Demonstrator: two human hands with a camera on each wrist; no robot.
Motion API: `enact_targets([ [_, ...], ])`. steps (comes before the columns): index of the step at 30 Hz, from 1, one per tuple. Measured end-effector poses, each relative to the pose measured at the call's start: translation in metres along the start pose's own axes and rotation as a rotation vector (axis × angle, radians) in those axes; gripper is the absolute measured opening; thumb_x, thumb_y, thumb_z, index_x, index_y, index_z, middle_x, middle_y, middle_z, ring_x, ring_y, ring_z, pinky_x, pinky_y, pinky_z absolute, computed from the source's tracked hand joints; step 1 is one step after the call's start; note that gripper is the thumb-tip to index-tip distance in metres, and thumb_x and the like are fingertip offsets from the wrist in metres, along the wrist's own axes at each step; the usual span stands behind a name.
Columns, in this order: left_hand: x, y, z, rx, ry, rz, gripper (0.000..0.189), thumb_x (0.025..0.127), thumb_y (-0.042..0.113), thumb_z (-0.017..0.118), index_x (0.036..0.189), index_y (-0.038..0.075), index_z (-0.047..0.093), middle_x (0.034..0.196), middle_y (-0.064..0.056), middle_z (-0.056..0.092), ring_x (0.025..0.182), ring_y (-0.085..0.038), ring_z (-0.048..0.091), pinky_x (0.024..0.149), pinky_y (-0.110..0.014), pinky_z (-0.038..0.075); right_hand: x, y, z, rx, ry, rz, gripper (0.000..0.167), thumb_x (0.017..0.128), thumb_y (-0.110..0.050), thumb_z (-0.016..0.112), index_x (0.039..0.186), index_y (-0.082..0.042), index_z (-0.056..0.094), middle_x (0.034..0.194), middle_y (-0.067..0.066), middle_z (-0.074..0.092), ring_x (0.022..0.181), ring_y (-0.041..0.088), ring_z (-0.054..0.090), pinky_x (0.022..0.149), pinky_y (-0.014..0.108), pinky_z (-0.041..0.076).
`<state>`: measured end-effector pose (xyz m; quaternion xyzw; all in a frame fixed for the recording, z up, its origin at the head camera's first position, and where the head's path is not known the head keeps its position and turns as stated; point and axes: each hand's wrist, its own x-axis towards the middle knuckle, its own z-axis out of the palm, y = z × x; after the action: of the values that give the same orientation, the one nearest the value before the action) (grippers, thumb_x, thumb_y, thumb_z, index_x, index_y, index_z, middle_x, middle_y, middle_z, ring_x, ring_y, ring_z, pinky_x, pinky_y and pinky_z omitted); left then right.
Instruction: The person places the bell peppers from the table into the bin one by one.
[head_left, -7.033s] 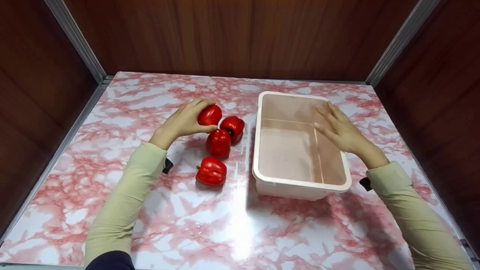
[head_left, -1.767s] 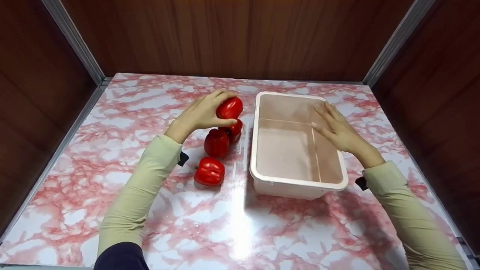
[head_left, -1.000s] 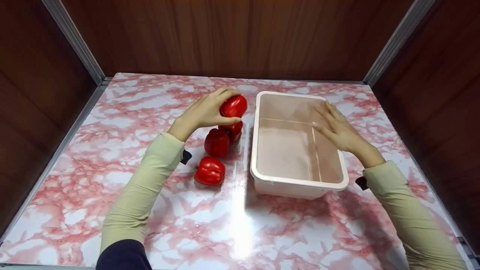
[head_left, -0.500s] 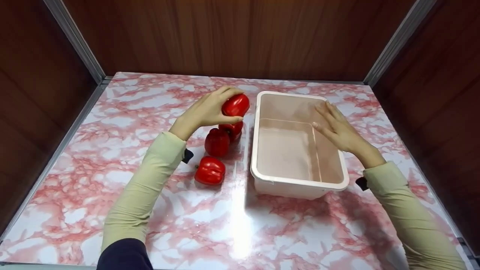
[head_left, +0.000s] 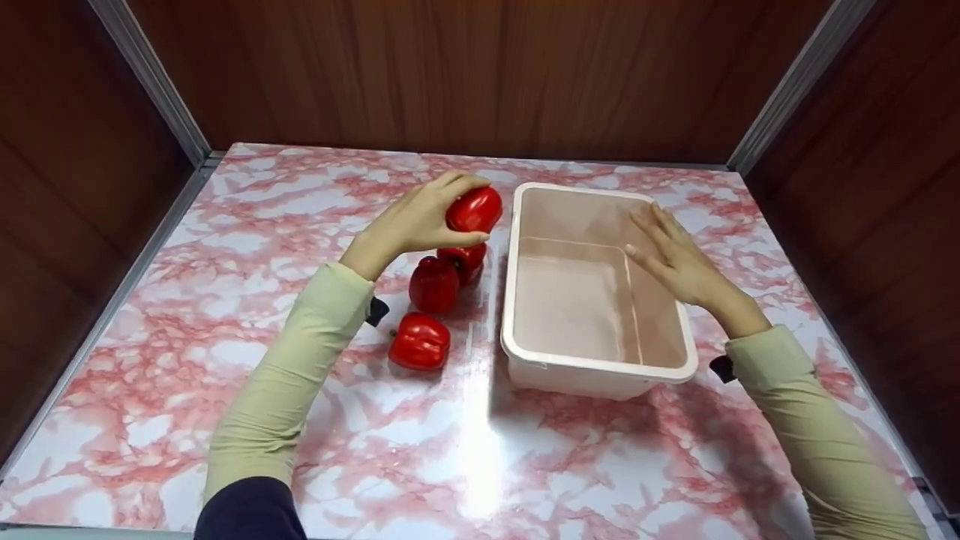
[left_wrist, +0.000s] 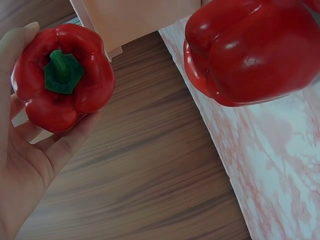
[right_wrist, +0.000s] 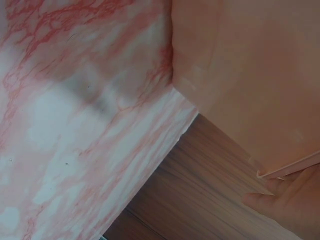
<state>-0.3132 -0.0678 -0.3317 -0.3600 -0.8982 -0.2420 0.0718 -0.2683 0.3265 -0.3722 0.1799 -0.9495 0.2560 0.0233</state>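
Note:
My left hand [head_left: 420,217] grips a red bell pepper [head_left: 476,209] above the table, just left of the box. In the left wrist view that bell pepper [left_wrist: 95,57] shows its green stem, with thumb and fingers curved round it. Three more red bell peppers lie on the table: one [head_left: 466,259] partly hidden behind my left thumb, one [head_left: 434,286] touching or close to it, and one [head_left: 420,343] on its side nearer me. My right hand [head_left: 679,262], fingers fairly straight, rests at the right rim of a pale pink plastic box [head_left: 511,285].
A pink-and-white marbled tabletop [head_left: 360,450] lies under everything. Brown wood-grain panels [head_left: 465,82] with metal corner posts [head_left: 154,82] enclose its back and sides. Nothing lies inside the box.
Over the seven seconds my left hand has moved right and slightly back with the bell pepper, toward the box. During the last half second it has barely shifted. My right hand stays at the rim.

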Motion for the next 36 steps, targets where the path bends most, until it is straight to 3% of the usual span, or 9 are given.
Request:
enact_targets([
  [36, 0.0058, 0.0077, 0.0038, 0.000, 0.028, 0.044, 0.068, 0.077, 0.056, 0.063, 0.135, 0.027, 0.044, 0.130, -0.001, 0.048, 0.107, -0.019, 0.053, 0.084, -0.040, 0.052, 0.0009, 0.0016, 0.0019, 0.008, 0.016, -0.012, 0.061, 0.095, -0.045, 0.044, 0.148, -0.022, 0.024, 0.155, 0.017, 0.003, 0.141, 0.035, -0.006, 0.108, 0.062, 0.000],
])
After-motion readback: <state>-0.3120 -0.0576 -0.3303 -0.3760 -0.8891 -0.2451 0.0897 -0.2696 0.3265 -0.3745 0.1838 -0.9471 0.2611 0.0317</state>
